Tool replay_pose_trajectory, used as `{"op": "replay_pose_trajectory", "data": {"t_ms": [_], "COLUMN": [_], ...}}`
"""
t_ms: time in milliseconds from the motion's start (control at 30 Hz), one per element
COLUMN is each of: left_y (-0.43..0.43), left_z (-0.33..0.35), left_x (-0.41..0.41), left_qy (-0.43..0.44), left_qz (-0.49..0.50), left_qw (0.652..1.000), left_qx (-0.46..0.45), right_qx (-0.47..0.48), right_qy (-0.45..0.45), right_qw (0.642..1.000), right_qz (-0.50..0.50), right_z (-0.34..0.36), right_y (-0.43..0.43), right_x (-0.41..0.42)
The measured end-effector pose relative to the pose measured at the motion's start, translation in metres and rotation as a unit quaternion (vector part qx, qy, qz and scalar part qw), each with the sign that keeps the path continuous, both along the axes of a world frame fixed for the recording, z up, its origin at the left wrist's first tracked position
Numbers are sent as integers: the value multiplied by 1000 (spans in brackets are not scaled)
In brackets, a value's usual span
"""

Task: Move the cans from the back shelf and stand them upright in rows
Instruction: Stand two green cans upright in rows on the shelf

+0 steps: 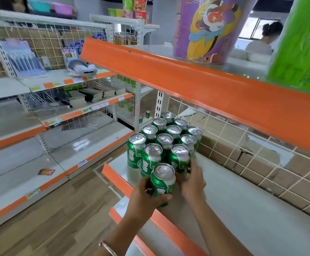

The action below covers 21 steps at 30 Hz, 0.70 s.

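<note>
My left hand (146, 195) grips a green can (162, 182) (white Chinese characters, too blurred to read) at the front edge of the shelf (243, 200). My right hand (193, 180) holds the next can (179, 159) in the upright rows (173, 130) behind.

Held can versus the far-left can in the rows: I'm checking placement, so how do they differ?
The held can is gripped by the left hand; the far-left can is touched by no hand. The held can sits alone before the rows, by the shelf front; the far-left can stands in line with neighbours. Whether the held can's base rests down is hidden. Both are green, silver-topped, tabs unopened.
</note>
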<state>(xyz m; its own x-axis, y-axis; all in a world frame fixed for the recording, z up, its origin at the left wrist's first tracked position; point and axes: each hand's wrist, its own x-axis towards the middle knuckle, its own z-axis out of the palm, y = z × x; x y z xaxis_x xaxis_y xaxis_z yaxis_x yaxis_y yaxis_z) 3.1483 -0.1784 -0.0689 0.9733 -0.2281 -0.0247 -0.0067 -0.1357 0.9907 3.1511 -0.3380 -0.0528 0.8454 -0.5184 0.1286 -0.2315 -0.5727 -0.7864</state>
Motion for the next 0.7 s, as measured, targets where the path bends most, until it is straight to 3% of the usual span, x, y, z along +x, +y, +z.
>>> {"op": "replay_pose_trajectory", "data": {"t_ms": [233, 433, 567, 700], "left_y": [-9, -25, -33, -29], "left_z": [2, 10, 10, 7], "left_x": [-2, 8, -5, -9], "left_qy": [-9, -36, -49, -16], "left_qz": [22, 25, 76, 89], "left_qw": [1000, 998, 993, 994], "left_qx": [4, 35, 80, 62], "right_qx": [99, 1, 93, 76], "right_qy": [-18, 51, 68, 99], "right_qw": [995, 995, 990, 988], "right_qz": [19, 88, 87, 88], "right_z": [8, 9, 9, 4], "right_y": [-12, -9, -8, -10], "right_x": [-27, -47, -45, -39]}}
